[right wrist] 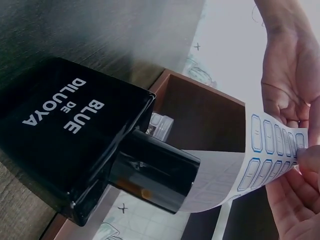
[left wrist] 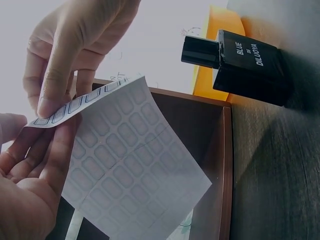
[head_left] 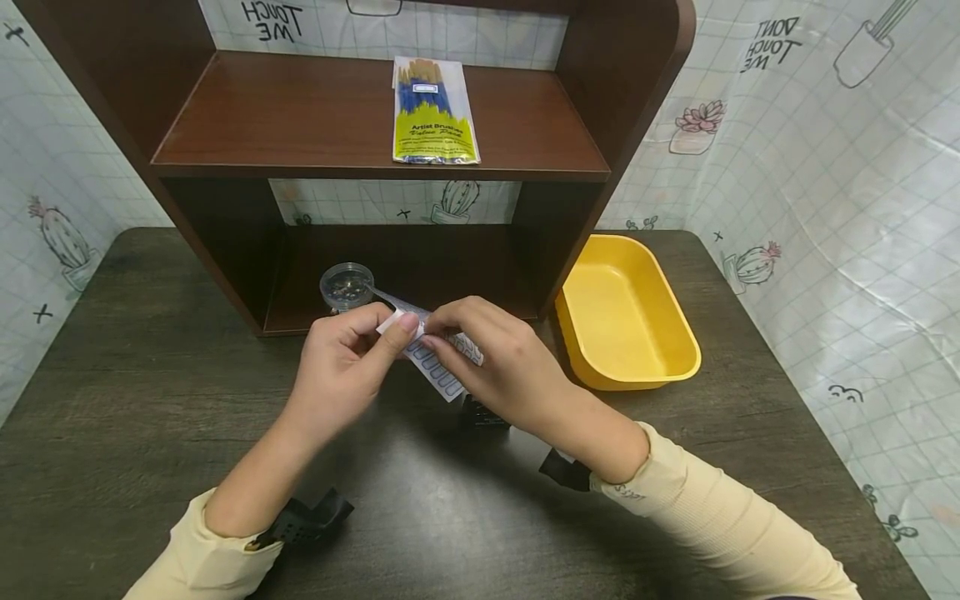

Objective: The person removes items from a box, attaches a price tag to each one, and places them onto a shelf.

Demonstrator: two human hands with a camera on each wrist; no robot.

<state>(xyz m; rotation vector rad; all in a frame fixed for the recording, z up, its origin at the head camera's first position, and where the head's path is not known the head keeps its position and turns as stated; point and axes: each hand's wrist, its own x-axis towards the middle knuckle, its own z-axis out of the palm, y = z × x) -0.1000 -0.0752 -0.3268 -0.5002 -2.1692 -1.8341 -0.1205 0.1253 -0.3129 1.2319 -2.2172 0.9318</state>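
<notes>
A white sheet of blue-bordered label stickers (head_left: pixel 437 367) is up between both hands, over the table in front of the shelf. My left hand (head_left: pixel 337 354) pinches its upper left edge between thumb and fingers. At the same edge, the thumb and fingers of my right hand (head_left: pixel 506 358) pinch the sheet close to the left thumb. In the left wrist view the sheet's pale back (left wrist: pixel 130 165) faces the camera and its top strip folds over. A black perfume bottle (left wrist: pixel 252 67) lettered "BLUE DE DILUOYA" stands on the table below the right hand, mostly hidden in the head view.
A brown wooden shelf unit (head_left: pixel 315 133) stands at the back, with a pack of artist brushes (head_left: pixel 435 125) on its upper board. In its lower part sits a small clear round container (head_left: pixel 347 286). To the right is a yellow plastic bin (head_left: pixel 626 308).
</notes>
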